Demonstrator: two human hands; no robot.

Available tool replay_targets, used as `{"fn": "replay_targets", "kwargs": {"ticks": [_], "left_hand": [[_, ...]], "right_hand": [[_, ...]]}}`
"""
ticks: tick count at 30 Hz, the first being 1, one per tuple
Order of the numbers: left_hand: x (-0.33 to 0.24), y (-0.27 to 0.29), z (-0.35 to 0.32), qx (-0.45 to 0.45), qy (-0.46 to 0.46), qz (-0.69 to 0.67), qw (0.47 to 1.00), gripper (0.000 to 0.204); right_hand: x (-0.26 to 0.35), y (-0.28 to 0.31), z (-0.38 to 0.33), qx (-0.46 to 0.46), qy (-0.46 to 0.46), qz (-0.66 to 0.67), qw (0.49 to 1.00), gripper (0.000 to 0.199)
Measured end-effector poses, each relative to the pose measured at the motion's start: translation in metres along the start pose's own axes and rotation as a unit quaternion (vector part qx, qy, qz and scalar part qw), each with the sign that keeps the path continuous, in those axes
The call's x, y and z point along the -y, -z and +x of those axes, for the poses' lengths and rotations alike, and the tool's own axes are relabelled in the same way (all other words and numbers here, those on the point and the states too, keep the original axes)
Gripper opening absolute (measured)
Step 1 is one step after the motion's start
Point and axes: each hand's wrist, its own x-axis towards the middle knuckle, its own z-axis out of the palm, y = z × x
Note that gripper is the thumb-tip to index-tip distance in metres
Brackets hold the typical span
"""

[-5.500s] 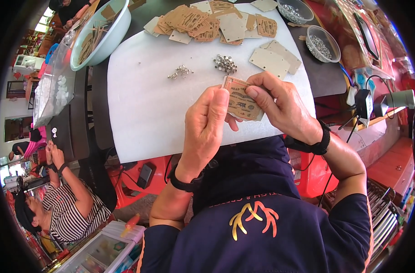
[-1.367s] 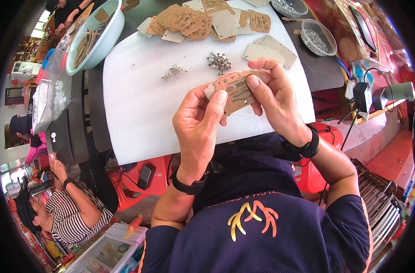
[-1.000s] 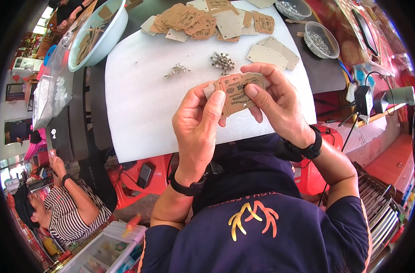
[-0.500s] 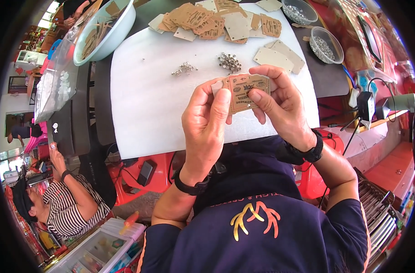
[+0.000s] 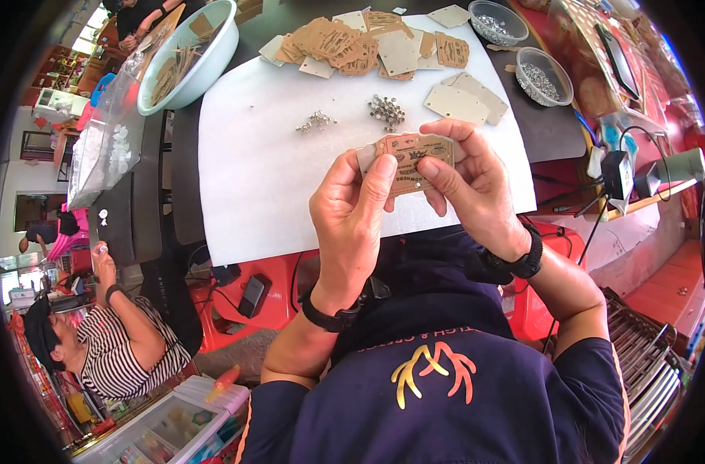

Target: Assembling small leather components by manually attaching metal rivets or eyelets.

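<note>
A brown printed cardboard tag [image 5: 411,164] is held up over the near part of the white foam sheet [image 5: 248,182]. My left hand [image 5: 352,193] pinches its left side, thumb on the printed face, with a pale grey card [image 5: 365,157] showing behind the tag there. My right hand [image 5: 476,182] is closed on the right side, thumb pressed on the front and fingers behind. A small shiny stud [image 5: 418,185] shows at the tag's lower edge. Beyond the hands lie two small heaps of metal studs, one silvery [image 5: 316,121], one darker [image 5: 386,110].
Brown and grey tags [image 5: 333,46] are piled at the sheet's far edge, with grey cards [image 5: 457,100] nearer. Two clear bowls of metal parts [image 5: 544,81] stand at right. A pale blue basin [image 5: 213,58] sits far left. Another person [image 5: 128,340] works at left.
The tag has turned a little and shifted left between my hands, and more of the grey card shows at its left. The whole view has shifted slightly.
</note>
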Motion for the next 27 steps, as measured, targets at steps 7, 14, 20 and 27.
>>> {"fn": "replay_targets", "kwargs": {"ticks": [7,14,20,27], "left_hand": [[-0.004,0.004,0.000,0.004,0.006,0.002,1.000,0.019],[0.011,0.044,-0.008,-0.039,0.082,-0.033,0.995,0.020],[0.009,0.084,-0.023,-0.071,0.146,-0.013,0.987,0.019],[0.006,0.092,-0.022,-0.079,0.147,-0.021,0.986,0.021]], "right_hand": [[0.002,-0.002,0.002,0.008,-0.027,0.002,1.000,0.032],[0.021,-0.007,0.020,0.100,-0.107,-0.254,0.956,0.024],[0.028,-0.001,0.070,0.114,-0.013,-0.434,0.894,0.015],[-0.024,-0.021,0.126,0.182,0.111,-0.489,0.846,0.010]]}}
